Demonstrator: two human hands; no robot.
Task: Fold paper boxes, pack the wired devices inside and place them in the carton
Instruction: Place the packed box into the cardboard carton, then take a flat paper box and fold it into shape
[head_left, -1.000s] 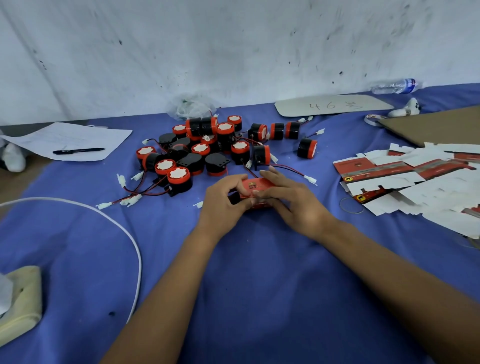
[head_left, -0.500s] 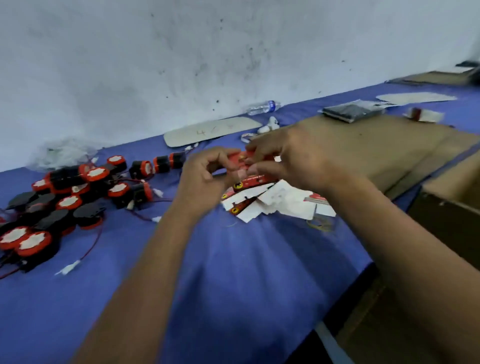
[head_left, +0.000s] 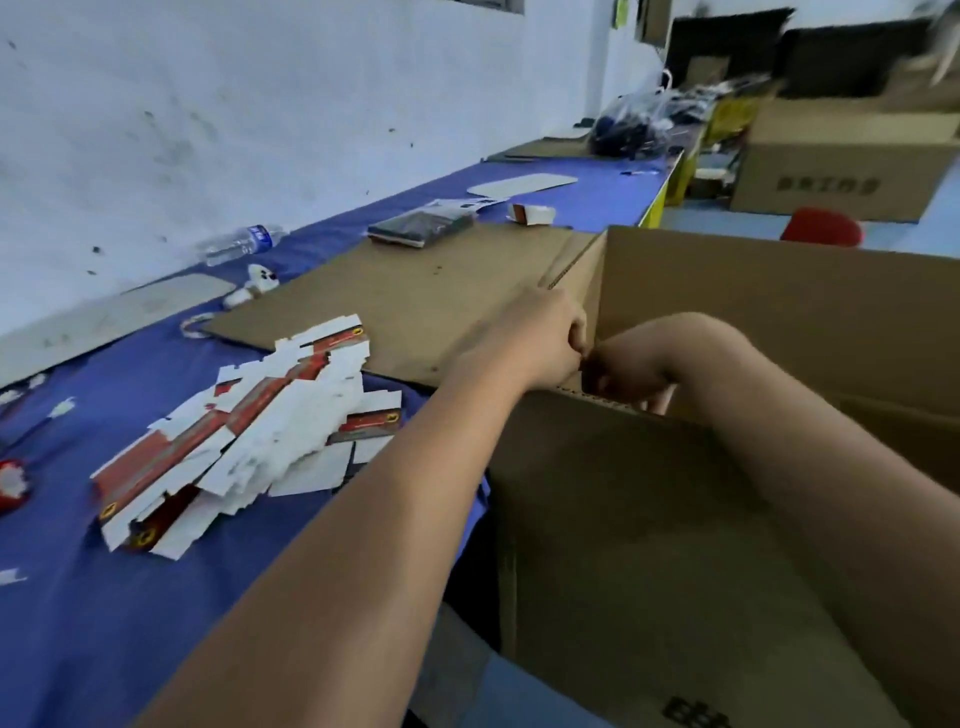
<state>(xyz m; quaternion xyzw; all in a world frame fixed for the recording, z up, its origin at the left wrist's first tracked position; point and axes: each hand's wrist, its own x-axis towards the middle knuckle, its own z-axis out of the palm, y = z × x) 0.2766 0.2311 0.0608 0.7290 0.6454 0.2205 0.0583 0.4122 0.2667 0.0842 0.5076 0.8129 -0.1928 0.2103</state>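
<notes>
A big brown carton (head_left: 623, 519) stands open beside the blue table, its far wall rising behind my hands. My left hand (head_left: 535, 338) and my right hand (head_left: 631, 371) meet over the carton's near corner with fingers curled. They grip the small paper box between them, and only a dark sliver of it shows. My right fingertips dip behind the carton's near wall. A pile of flat red-and-white box blanks (head_left: 270, 431) lies on the table to the left. One red-and-black wired device (head_left: 10, 483) shows at the left edge.
A brown cardboard flap (head_left: 415, 291) lies flat on the table behind the blanks, with a black packet (head_left: 421, 226) on it. A water bottle (head_left: 239, 243) rests by the wall. More large cartons (head_left: 841, 171) and a red seat (head_left: 821, 226) stand at the back right.
My head and both hands have swung right, carrying the small red box from above the blanks to the carton's corner. The pile of devices has slid out of view.
</notes>
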